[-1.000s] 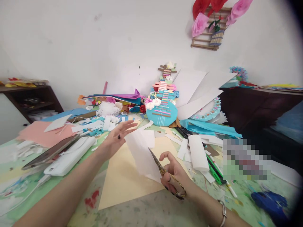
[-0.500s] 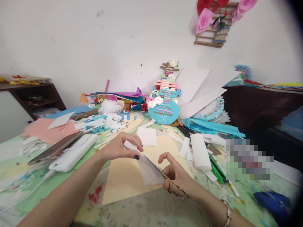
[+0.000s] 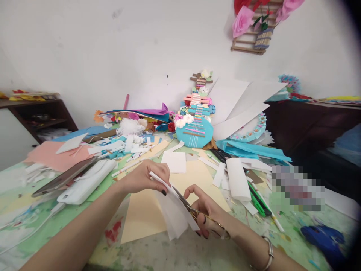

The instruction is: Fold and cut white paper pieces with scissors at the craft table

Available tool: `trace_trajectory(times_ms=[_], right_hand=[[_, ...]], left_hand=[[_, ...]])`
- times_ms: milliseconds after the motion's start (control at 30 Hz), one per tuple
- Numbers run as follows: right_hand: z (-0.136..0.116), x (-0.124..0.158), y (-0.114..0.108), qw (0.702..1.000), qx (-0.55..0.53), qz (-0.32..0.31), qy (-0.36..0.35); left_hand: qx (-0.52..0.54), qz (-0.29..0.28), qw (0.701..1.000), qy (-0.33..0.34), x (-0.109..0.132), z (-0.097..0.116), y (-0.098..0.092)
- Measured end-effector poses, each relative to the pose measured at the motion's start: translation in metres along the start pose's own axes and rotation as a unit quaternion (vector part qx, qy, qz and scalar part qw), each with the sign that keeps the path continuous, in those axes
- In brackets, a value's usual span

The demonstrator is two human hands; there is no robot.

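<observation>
My left hand (image 3: 152,176) pinches the upper end of folded thin white paper (image 3: 172,212), thumb in front. The paper hangs down over a cream sheet (image 3: 143,218) lying on the table. My right hand (image 3: 208,216) holds gold-handled scissors (image 3: 189,207), its fingers through the handles. The scissor blades lie along the paper's right side and point up toward my left hand. A narrow white edge of the paper shows to the right, beside the blades.
A white square (image 3: 174,162) and a white paper roll (image 3: 238,180) lie behind my hands. At the left are a white power bank (image 3: 87,182) and a phone (image 3: 64,177). A blue paper guitar (image 3: 194,133) leans on the wall. Green cutter (image 3: 258,201) at right.
The paper has swung and spread, its lower end hanging lower and partly apart. The scissors have shifted slightly, with a paper strip now showing beside them. My left hand has barely moved.
</observation>
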State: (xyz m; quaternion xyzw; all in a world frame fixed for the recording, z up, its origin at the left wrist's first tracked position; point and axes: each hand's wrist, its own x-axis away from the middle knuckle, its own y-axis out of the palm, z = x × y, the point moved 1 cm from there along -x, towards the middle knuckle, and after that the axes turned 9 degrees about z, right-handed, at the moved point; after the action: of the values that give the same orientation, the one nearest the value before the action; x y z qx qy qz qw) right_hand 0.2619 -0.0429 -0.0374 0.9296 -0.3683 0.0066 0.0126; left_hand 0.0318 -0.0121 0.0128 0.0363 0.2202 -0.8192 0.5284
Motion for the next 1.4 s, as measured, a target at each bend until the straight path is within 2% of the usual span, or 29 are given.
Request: trace_trajectory(times_ms=[300, 567, 933, 1167, 1400], right_hand=[[0.005, 0.001, 0.001, 1.0, -0.007, -0.008, -0.012], [-0.004, 0.002, 0.004, 1.0, -0.011, 0.005, -0.015], [-0.004, 0.001, 0.006, 1.0, -0.007, 0.002, -0.028], [-0.003, 0.003, 0.006, 0.999, -0.023, -0.008, -0.027], [0.0, 0.002, 0.006, 1.0, -0.023, -0.001, -0.014]], left_hand=[[0.012, 0.008, 1.0, 0.007, -0.002, -0.004, 0.004], [0.018, 0.04, 0.999, -0.007, 0.0, -0.01, 0.004], [0.056, 0.0, 0.998, -0.007, -0.002, -0.014, 0.018], [0.082, -0.025, 0.996, -0.002, -0.002, -0.015, 0.019], [0.096, -0.02, 0.995, -0.022, -0.002, -0.015, 0.019]])
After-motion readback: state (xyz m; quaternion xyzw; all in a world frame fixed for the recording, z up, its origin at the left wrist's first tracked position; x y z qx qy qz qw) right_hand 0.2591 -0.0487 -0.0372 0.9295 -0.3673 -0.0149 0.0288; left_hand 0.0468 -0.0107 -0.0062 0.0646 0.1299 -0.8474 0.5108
